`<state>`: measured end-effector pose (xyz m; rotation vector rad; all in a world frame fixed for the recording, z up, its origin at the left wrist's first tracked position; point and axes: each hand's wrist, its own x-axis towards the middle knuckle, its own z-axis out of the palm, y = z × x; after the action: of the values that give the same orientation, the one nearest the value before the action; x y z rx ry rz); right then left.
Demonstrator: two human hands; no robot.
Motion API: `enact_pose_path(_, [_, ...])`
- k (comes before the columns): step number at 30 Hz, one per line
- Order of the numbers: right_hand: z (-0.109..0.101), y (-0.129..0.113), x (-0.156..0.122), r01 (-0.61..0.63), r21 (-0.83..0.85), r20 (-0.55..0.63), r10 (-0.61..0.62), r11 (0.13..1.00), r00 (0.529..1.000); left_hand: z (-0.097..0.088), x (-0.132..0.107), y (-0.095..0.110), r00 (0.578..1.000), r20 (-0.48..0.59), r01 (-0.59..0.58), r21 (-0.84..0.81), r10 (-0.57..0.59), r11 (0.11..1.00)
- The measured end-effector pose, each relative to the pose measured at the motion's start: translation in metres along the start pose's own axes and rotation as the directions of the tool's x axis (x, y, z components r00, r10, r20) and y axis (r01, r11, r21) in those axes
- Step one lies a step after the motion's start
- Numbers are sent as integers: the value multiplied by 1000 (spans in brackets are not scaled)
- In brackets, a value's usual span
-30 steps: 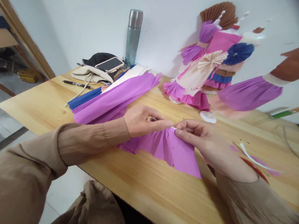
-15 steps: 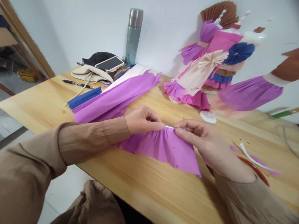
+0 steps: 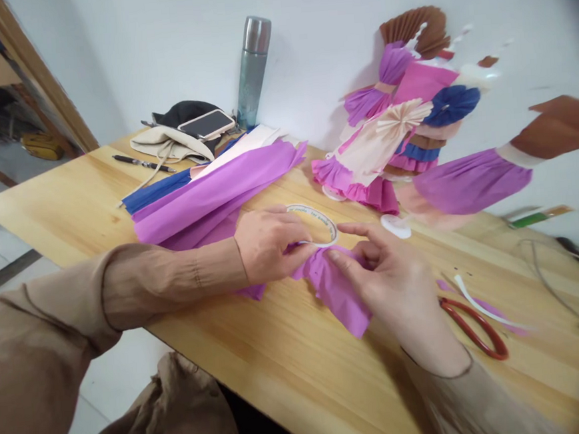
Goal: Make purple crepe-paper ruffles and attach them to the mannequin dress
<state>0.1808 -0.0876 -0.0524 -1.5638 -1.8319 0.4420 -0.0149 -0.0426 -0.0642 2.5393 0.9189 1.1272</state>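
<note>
A white ring with printed letters on its inner face, like a tape core (image 3: 327,224), stands tilted between my hands over the table. Gathered purple crepe paper (image 3: 338,293) hangs from its near edge. My left hand (image 3: 271,242) is closed round the ring's left side and the paper's gathered edge; its fingertips are partly hidden. My right hand (image 3: 384,270) has its thumb on the paper just below the ring, with the index finger stretched out beside the ring's right edge. Its other fingers are curled behind the paper.
Folded purple crepe paper (image 3: 207,190) lies behind my left arm, near a pen (image 3: 142,163), a phone (image 3: 207,124) and a flask (image 3: 254,72). Paper dress figures (image 3: 378,143) stand back right. Red-handled scissors (image 3: 479,329) and a white strip (image 3: 481,299) lie right of my right hand.
The ring has turned from edge-on, so its printed inside now shows. The purple paper has bunched together and swung in. My right index finger has straightened off the edge.
</note>
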Motion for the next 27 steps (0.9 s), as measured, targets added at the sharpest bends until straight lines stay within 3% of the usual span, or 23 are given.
enact_pose_path(3, [-2,-5,-3,32,-20,-59,-33,999,998,-1,0,-1,999,-43,-15,50,17,999])
enact_pose_path(7, [-3,-8,-2,-66,187,-11,69,980,998,-2,2,-1,996,-95,-1,-9,0,1000])
enact_pose_path(13, [-3,-8,6,-141,294,60,129,945,990,-2,3,0,997,-46,65,-75,-69,995])
enact_pose_path(18, [-3,-15,1,-106,245,8,108,964,994,0,2,1,991,-30,129,-92,-132,987])
enact_pose_path(24, [-2,-22,-9,-52,152,-56,61,987,997,0,1,2,991,-58,115,-86,-120,990])
enact_pose_path(27, [-2,-19,-8,-81,181,-45,91,980,995,-1,1,1,993,-72,83,-69,-88,994])
